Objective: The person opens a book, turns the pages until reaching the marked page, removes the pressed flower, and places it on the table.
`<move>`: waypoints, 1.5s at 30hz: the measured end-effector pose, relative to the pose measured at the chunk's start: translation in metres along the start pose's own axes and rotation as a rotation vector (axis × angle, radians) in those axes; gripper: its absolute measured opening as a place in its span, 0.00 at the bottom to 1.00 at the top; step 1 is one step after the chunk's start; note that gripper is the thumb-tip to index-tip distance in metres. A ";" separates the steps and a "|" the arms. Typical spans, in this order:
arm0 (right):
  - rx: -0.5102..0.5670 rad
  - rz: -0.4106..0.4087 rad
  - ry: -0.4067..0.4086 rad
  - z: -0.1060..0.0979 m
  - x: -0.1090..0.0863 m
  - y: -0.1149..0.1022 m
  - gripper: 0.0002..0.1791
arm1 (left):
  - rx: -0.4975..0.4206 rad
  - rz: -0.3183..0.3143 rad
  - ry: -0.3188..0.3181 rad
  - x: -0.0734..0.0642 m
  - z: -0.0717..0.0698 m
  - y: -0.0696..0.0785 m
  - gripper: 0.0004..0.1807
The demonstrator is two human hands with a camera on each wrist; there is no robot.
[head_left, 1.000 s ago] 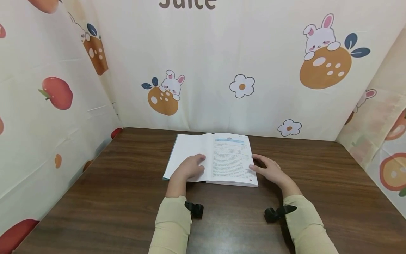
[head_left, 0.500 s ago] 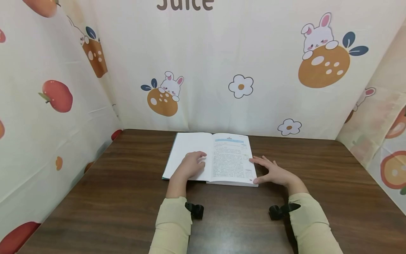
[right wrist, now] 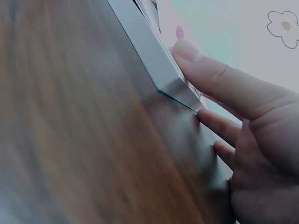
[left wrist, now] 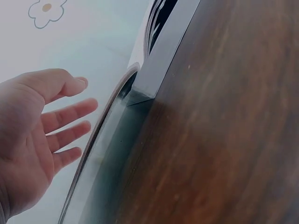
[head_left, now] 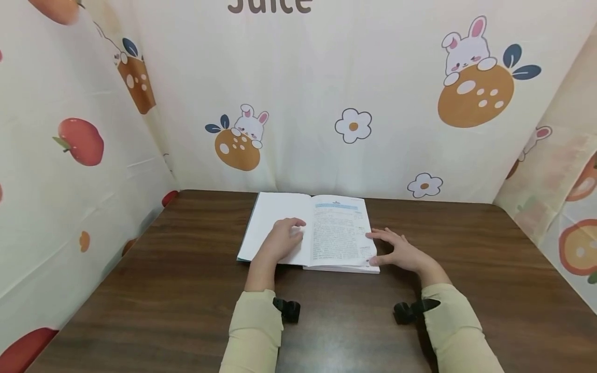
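An open book (head_left: 336, 233) lies on the table, its left page blank white and its right page printed under a blue heading bar. Over the blank page, close to the spine, my left hand (head_left: 281, 241) rests with loosely bent fingers; the left wrist view shows its fingers apart with nothing between them. My right hand (head_left: 403, 254) is at the book's right edge, fingers spread. Its thumb (right wrist: 212, 77) touches the lower right corner of the printed page, while its other fingers (right wrist: 219, 125) reach along the side of the page block.
The dark wooden table (head_left: 163, 300) extends around the book on both sides and in front. A white curtain (head_left: 303, 93) printed with rabbits, fruit and flowers hangs behind the table and along its sides. Each wrist wears a black camera (head_left: 404, 313).
My right hand has moved a little outward, its thumb coming down to the page's lower corner and its fingers spreading wider. The left hand stays nearly in place on the blank page.
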State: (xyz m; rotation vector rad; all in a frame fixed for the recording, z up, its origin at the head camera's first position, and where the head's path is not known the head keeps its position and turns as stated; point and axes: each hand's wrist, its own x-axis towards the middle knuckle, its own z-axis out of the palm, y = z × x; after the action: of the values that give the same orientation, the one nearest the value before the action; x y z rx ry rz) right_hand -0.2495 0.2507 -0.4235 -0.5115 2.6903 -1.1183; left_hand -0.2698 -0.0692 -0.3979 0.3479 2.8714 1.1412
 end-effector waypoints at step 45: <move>0.003 0.078 0.095 0.002 0.006 -0.008 0.31 | 0.535 0.247 0.024 -0.015 0.087 0.092 0.14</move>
State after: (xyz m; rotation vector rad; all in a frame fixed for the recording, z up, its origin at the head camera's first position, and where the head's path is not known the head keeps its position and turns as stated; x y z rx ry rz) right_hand -0.2528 0.2416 -0.4197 -0.3586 2.7626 -1.1529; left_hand -0.2271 0.0516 -0.3995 0.7219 3.1805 0.3645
